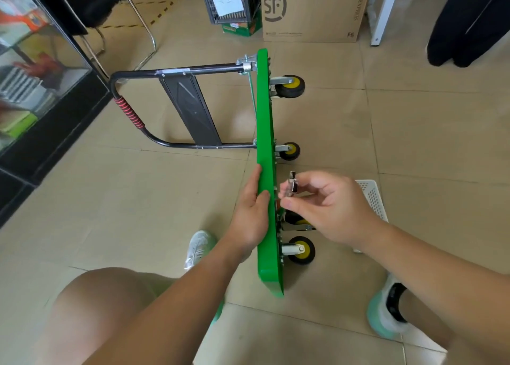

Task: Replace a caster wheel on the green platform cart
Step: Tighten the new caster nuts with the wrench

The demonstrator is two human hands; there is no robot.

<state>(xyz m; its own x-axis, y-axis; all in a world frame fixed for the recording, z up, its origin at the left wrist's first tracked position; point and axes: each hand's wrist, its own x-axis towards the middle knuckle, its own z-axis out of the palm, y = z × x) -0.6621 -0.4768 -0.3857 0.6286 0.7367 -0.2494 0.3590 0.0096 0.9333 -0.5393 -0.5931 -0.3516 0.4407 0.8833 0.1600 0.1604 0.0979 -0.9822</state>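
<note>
Green cart on edge, long axis away from me; my left fingers clasp its deck, right fingers pinch a metal tool just beside the caster

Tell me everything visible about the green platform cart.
The green platform cart stands on a long edge on the tiled floor, underside facing right. Its deck looks like glossy painted metal. Casters with black tyres and yellow hubs stick out from the underside; one is partly hidden by the right hand. A black tube handle with a red wrapped grip reaches left. The left hand holds the upper edge; the right hand pinches a small metal tool at the underside.
</note>
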